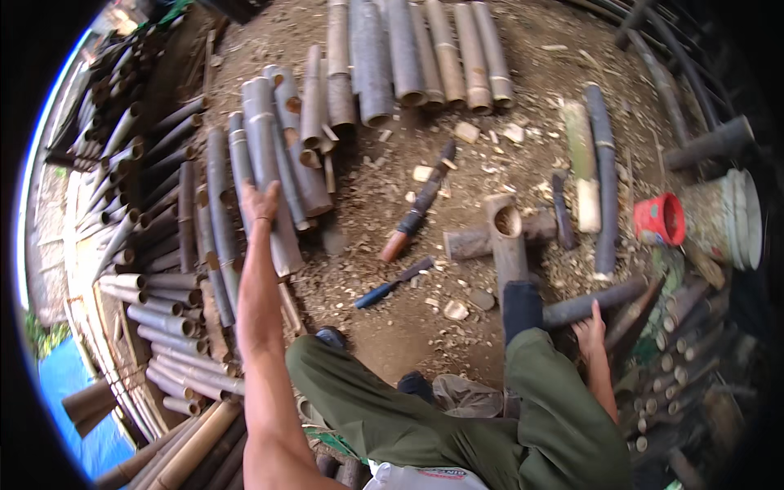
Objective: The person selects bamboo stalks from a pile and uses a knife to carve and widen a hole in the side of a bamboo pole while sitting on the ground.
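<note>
Touching a ringed bamboo tube (262, 147), the left hand (260, 201) lies spread, the right hand (590, 333) splayed on a dark cylinder (565, 312).

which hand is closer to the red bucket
Right: the right hand is below and left of the red bucket in the picture, at a dark pole; the left hand is far to its left, at a grey pole.

bamboo row (284, 245): left | knife (397, 282): right of row | log (467, 242): right of knife | buckets (658, 219): far right
</note>
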Available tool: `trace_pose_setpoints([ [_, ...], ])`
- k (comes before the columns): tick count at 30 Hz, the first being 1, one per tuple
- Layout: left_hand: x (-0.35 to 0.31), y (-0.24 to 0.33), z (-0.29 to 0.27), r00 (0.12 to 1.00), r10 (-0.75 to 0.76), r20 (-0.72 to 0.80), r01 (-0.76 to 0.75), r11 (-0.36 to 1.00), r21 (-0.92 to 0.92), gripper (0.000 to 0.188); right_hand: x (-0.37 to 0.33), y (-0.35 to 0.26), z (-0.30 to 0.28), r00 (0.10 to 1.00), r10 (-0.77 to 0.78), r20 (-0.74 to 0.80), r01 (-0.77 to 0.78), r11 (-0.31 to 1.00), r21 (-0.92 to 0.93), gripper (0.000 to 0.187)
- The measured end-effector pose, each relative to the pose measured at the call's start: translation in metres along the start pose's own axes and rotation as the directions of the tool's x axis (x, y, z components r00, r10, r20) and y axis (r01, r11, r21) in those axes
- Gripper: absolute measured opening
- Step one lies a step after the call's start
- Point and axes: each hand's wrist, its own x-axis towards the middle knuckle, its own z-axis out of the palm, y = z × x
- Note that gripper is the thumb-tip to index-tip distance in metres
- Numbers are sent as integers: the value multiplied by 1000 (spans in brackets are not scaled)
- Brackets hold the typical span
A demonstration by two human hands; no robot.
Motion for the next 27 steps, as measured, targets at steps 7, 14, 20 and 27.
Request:
trace_pose_setpoints([
  [7,31,107,20,944,330,-14,-325,924,-200,49,2,-33,14,999,-12,-53,20,987,159,86],
  [14,-111,216,-71,792,411,451,-262,896,-358,39,-23,-19,0,992,-118,-47,126,967,221,95],
  [20,-267,228,-121,345,529,775,-312,844,-437,44,-75,-43,19,937,-338,86,308,917,253,67],
  [27,-396,261,-166,-41,821,570,-505,475,-720,88,-216,-66,57,298,-775,558,945,320,-60,49],
])
